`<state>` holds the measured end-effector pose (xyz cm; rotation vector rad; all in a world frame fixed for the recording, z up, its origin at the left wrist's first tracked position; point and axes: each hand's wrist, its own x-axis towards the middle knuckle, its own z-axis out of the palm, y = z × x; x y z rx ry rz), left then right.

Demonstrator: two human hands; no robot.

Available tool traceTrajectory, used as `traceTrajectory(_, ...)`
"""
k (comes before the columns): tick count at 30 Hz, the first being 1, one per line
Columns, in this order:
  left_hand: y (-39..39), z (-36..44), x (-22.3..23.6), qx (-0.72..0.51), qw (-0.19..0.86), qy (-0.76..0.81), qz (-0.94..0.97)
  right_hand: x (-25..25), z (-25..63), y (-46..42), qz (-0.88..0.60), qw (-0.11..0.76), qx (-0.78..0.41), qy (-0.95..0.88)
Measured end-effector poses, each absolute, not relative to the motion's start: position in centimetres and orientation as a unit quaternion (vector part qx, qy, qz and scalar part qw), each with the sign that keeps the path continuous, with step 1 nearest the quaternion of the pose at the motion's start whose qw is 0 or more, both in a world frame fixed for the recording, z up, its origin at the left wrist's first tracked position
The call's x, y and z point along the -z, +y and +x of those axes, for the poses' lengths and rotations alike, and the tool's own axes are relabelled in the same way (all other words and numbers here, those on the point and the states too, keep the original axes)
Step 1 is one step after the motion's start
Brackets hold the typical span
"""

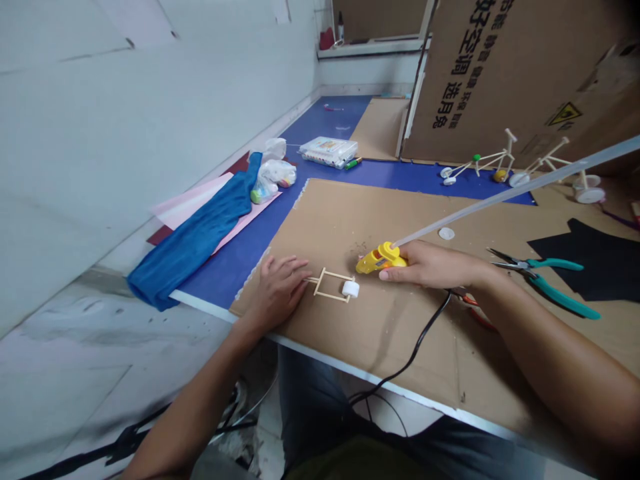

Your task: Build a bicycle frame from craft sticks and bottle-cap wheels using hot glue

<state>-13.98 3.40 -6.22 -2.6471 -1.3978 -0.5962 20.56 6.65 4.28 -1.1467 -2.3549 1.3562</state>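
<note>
Yellow plastic of a hot glue gun (374, 261) sticks out from the right hand (430, 265), its fingers closed around the grip, with a long translucent glue stick (515, 190) running from the back. The nozzle points toward a white wheel (351, 289) on a small frame of wooden craft sticks (327, 285), which lies on a cardboard sheet (320, 213). The left hand (276, 293) sits at the frame's left end, fingers together against the sticks; whether they pinch it, I cannot tell.

Beyond, a cardboard box (500, 80) bears black Chinese characters, 空调 among them, and a yellow warning triangle (564, 114). Two stick models (480, 160) stand before it. Teal-handled pliers (555, 283) lie at right, and a black cord (415, 347) drops over the edge. A red-handled tool (475, 308) is partly hidden under the right forearm.
</note>
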Motion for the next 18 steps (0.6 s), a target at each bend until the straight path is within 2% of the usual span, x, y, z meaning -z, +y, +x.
traceTrajectory(7, 3.3, -13.7, 6.0, 0.199, 0.031, -0.458, -0.866, -2.6, 19.1, 6.5, -0.363, 0.162, -0.489, -0.776)
traceTrajectory(18, 3.2, -13.2, 5.9, 0.214, 0.008, -0.465, -0.859, -0.3, 16.2, 7.4, -0.382, 0.148, -0.536, -0.738)
